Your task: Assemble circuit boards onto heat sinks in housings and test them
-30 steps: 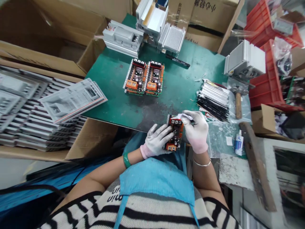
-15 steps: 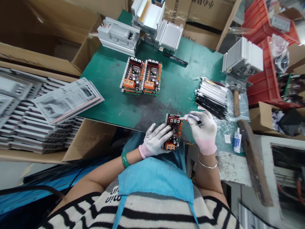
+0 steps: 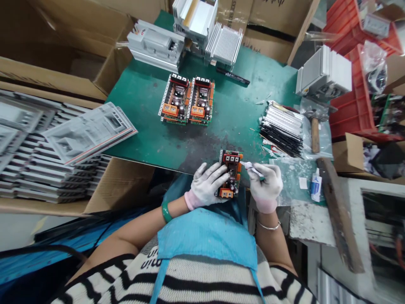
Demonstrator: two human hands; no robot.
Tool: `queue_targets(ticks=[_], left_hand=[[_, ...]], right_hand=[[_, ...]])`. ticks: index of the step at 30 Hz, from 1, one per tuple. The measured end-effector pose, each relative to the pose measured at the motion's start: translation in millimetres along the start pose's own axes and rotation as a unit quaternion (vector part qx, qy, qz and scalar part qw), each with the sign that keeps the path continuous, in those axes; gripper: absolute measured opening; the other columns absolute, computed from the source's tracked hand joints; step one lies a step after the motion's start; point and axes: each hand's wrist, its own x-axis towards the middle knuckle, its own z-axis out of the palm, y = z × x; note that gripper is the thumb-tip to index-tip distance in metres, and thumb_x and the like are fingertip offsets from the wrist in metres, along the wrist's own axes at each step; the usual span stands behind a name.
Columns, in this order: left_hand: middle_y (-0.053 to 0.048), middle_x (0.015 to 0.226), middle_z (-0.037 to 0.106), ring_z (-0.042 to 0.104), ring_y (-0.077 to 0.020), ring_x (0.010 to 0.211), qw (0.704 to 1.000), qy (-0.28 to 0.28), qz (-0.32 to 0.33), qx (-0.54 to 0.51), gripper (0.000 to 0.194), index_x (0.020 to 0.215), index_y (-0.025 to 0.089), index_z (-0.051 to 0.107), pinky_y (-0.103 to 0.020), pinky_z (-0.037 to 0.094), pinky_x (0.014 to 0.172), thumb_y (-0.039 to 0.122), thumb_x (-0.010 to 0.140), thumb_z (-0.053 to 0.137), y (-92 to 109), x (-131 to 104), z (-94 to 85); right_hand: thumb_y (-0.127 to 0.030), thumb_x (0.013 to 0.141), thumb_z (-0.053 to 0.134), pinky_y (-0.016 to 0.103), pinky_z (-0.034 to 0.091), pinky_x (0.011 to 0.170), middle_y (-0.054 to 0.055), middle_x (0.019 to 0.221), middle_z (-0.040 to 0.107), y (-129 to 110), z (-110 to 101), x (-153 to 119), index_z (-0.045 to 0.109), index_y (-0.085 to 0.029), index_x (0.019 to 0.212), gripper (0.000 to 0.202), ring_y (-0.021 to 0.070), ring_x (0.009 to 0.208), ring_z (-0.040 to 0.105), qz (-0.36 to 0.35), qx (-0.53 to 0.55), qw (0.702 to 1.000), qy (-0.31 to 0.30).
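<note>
A circuit board (image 3: pixel 233 169) with orange terminals lies at the front edge of the green table. My left hand (image 3: pixel 209 183), in a white glove, holds this board at its left side, the fingers resting over its middle. Gloved as well, my right hand (image 3: pixel 266 185) is closed around a small white tube (image 3: pixel 253 169), whose thin tip points at the board's upper right edge. Whether the tip touches the board I cannot tell. Two similar boards, a left one (image 3: pixel 175 99) and a right one (image 3: pixel 201 101), stand side by side farther back.
Metal heat sinks (image 3: pixel 223 44) and a black marker (image 3: pixel 233 76) are at the back. On the right are a bundle of strips (image 3: pixel 281 128), a hammer (image 3: pixel 315 135), another tube (image 3: pixel 315 185) and a wooden bar (image 3: pixel 340 215). Grey covers (image 3: pixel 90 133) overlap the table's left edge.
My right hand has moved slightly left and down, taking the tube tip from the board's top right corner to a little lower on its right edge. My left hand stays in place.
</note>
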Motion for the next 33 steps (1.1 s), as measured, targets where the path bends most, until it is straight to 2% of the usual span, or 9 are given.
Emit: queue_targets(ticks=[4,7,10,13,18,25,30,31,33], left_hand=[[-0.009,0.129,0.064,0.056,-0.0257,0.126,1.000,0.010,0.003,-0.003,0.064,0.133,0.021,0.056,-0.042,0.013,0.123,0.064,0.085,0.058,1.0,2.0,-1.1],[-0.009,0.129,0.064,0.056,-0.0255,0.127,1.000,0.017,0.001,-0.005,0.064,0.132,0.021,0.056,-0.042,0.014,0.123,0.064,0.085,0.058,1.5,2.2,-0.6],[-0.008,0.130,0.064,0.056,-0.0258,0.126,1.000,0.016,-0.005,0.000,0.067,0.134,0.021,0.055,-0.041,0.014,0.124,0.066,0.083,0.059,1.9,1.2,1.0],[-0.010,0.129,0.064,0.056,-0.0265,0.126,1.000,0.024,-0.004,0.005,0.069,0.134,0.019,0.054,-0.042,0.017,0.123,0.067,0.084,0.057,2.6,0.2,2.8],[-0.013,0.125,0.066,0.059,-0.0277,0.123,0.999,0.041,-0.011,0.019,0.072,0.138,0.015,0.049,-0.043,0.022,0.122,0.065,0.088,0.051,4.2,-0.7,4.2],[-0.016,0.126,0.065,0.059,-0.0289,0.122,0.999,0.046,-0.007,0.027,0.070,0.134,0.014,0.053,-0.044,0.025,0.121,0.065,0.086,0.054,5.3,1.5,3.0],[-0.012,0.125,0.066,0.058,-0.0274,0.124,0.999,0.031,-0.010,0.013,0.075,0.139,0.016,0.049,-0.042,0.020,0.122,0.067,0.084,0.057,4.1,1.7,1.7],[-0.011,0.126,0.066,0.058,-0.0272,0.124,1.000,0.025,-0.011,0.008,0.075,0.139,0.018,0.050,-0.042,0.019,0.122,0.067,0.083,0.058,3.8,1.6,1.2],[-0.009,0.128,0.065,0.057,-0.0271,0.125,1.000,0.011,-0.010,0.003,0.072,0.137,0.021,0.052,-0.041,0.016,0.123,0.066,0.082,0.059,3.1,1.6,0.2]], right_hand=[[-0.025,0.088,0.068,0.029,0.054,0.065,0.001,0.085,0.067,-3.2,-0.7,-3.1,0.065,-0.027,0.099,0.012,0.0153,0.074,0.065,-0.024,0.018,0.999,0.012],[-0.021,0.086,0.069,0.029,0.054,0.066,0.000,0.084,0.069,-5.0,1.1,-5.2,0.065,-0.029,0.099,0.016,0.0149,0.072,0.065,-0.068,0.011,0.998,0.001],[-0.019,0.087,0.066,0.029,0.051,0.067,0.000,0.085,0.071,-8.9,4.6,-6.2,0.067,-0.032,0.100,0.018,0.0143,0.072,0.065,-0.143,-0.018,0.988,-0.059],[-0.022,0.091,0.062,0.028,0.046,0.065,-0.001,0.088,0.073,-17.1,9.9,-4.8,0.069,-0.034,0.103,0.019,0.0136,0.072,0.063,-0.190,-0.003,0.974,-0.120],[-0.027,0.095,0.053,0.029,0.045,0.064,-0.001,0.086,0.073,-31.3,20.5,0.5,0.071,-0.035,0.102,0.021,0.0141,0.072,0.062,-0.240,-0.033,0.961,-0.135],[-0.024,0.095,0.053,0.030,0.043,0.063,0.000,0.089,0.074,-35.8,28.7,7.4,0.070,-0.034,0.107,0.023,0.0148,0.073,0.062,-0.224,-0.046,0.964,-0.138],[-0.026,0.095,0.057,0.029,0.045,0.062,-0.001,0.082,0.073,-30.7,18.2,2.9,0.071,-0.032,0.098,0.016,0.0137,0.069,0.062,-0.183,-0.019,0.967,-0.176],[-0.027,0.094,0.059,0.028,0.047,0.064,-0.001,0.081,0.073,-27.9,14.4,0.7,0.071,-0.032,0.096,0.013,0.0136,0.069,0.063,-0.164,-0.018,0.972,-0.165],[-0.028,0.090,0.065,0.029,0.052,0.067,0.000,0.083,0.072,-21.7,5.7,-5.1,0.069,-0.031,0.093,0.006,0.0145,0.072,0.066,-0.102,0.005,0.989,-0.104]])
